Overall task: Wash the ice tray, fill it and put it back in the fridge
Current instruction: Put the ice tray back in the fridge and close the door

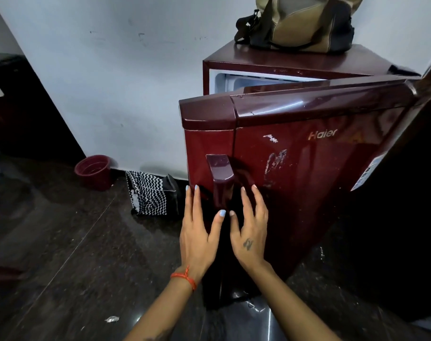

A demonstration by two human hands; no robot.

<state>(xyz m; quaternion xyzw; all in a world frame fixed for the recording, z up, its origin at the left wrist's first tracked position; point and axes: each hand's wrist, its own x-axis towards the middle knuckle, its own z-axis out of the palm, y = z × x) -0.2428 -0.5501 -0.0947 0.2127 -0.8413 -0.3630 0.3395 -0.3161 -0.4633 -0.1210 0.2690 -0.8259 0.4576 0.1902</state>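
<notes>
Maroon, glossy fridge door (295,153) stands ajar; left hand (199,232) and right hand (250,230) rest flat-fingered beside its handle (220,178), gripping nothing. Expect a heavy, rigid, slippery panel: grasp the handle. Ice tray not visible; fridge (271,67) interior beyond is partly exposed.

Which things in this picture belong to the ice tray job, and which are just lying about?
Belongs to the job:
fridge door, partly open
door handle
left hand and right hand, both open beside the handle

Just lying about:
bag on top of the fridge
red bucket on the floor
zigzag-patterned bag by the wall
</notes>
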